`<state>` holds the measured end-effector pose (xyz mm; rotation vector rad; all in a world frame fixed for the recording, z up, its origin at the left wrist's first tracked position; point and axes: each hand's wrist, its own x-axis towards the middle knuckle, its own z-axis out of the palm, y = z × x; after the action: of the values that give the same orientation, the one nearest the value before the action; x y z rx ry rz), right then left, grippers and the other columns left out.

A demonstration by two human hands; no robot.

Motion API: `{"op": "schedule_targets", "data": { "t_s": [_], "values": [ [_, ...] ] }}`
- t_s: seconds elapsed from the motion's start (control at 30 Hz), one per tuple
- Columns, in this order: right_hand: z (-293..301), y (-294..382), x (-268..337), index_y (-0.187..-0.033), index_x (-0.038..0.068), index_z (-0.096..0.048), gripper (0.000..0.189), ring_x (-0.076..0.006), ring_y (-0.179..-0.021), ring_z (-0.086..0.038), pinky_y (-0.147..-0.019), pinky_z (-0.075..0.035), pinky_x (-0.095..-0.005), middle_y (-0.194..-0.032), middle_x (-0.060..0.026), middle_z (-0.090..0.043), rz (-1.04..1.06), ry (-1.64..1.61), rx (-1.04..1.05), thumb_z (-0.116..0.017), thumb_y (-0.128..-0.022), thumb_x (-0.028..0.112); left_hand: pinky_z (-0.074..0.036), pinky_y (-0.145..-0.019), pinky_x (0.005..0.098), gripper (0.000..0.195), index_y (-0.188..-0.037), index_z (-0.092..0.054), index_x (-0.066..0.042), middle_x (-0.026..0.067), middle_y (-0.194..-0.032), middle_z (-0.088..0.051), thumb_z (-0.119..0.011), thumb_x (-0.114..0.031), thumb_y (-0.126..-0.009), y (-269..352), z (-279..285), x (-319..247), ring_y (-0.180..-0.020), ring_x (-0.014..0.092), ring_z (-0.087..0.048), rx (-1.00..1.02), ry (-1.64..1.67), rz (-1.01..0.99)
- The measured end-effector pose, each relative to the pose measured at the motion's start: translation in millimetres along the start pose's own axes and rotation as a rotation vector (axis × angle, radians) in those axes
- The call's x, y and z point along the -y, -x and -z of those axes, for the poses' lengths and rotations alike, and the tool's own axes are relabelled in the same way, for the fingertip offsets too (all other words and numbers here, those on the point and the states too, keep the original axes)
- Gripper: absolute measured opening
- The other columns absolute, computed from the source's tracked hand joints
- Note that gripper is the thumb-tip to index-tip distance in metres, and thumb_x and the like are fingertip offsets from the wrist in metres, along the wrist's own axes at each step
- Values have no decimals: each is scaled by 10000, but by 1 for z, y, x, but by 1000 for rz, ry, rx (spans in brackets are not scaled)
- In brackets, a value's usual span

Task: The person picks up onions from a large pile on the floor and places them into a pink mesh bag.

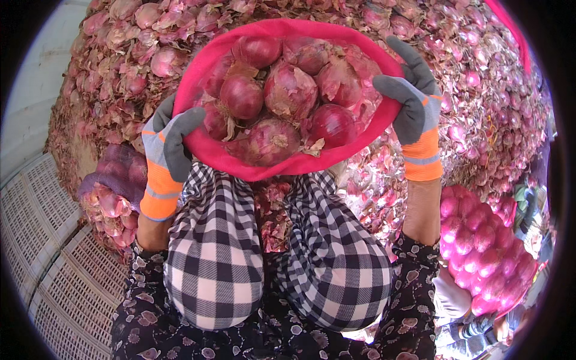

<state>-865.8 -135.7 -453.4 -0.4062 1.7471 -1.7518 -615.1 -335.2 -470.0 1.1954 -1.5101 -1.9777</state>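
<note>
A red mesh bag (288,28) is held up before me, its rolled rim spread into a wide oval. Several red onions (290,90) show inside it, some with loose papery skins. My left hand (173,135), in a grey and orange work glove, grips the rim at the left, thumb over the front. At the right side of the rim, my right hand (411,90) wears a matching glove and pinches the cloth between thumb and fingers. The lower part of the bag is hidden below its opening.
A large heap of red onions (166,60) rises behind the bag and spreads right. A purple mesh bag of onions (112,180) lies at the left, near white slatted plastic crates (76,288). A filled pink mesh bag (486,252) stands at the right, close to another person's gloved hand (472,330).
</note>
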Motion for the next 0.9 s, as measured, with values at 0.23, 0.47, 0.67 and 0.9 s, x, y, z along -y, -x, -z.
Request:
{"op": "schedule_targets", "data": {
  "t_s": [0.23,0.47,0.67,0.9],
  "values": [
    [2,-43,-66,-1207,7,-521,524,-139,-800,-608,-726,-494,-241,-927,-61,-631,-153,-149,-138,-643,-701,-58,-468,-747,240,331,-1111,-559,63,68,-963,-624,-556,-91,-818,-41,13,60,-824,123,-583,49,-124,-82],
    [19,-59,-77,-1216,26,-518,465,-137,-836,-607,-726,-509,-251,-1032,-56,-620,-281,-91,-5,-627,-766,-12,-440,-775,231,290,-1090,-571,48,44,-950,-609,-590,-40,-815,-43,9,55,-850,104,-542,-49,-190,3],
    [103,-168,-100,-1225,159,-529,460,-225,-981,-604,-806,-501,-319,-1178,-121,-575,-21,672,-243,-656,-788,230,-453,-745,243,288,-1052,-581,52,53,-929,-609,-586,-37,-778,-43,10,47,-822,113,-552,-10,-174,94],
    [66,-258,-118,-1349,305,-345,746,-347,-1090,-541,-865,-476,-416,-1346,-193,-391,-314,1562,-384,-694,-695,394,-453,-733,253,303,-1033,-585,54,59,-881,-615,-610,-52,-750,-47,4,36,-795,126,-565,2,-277,138]
  ]
}}
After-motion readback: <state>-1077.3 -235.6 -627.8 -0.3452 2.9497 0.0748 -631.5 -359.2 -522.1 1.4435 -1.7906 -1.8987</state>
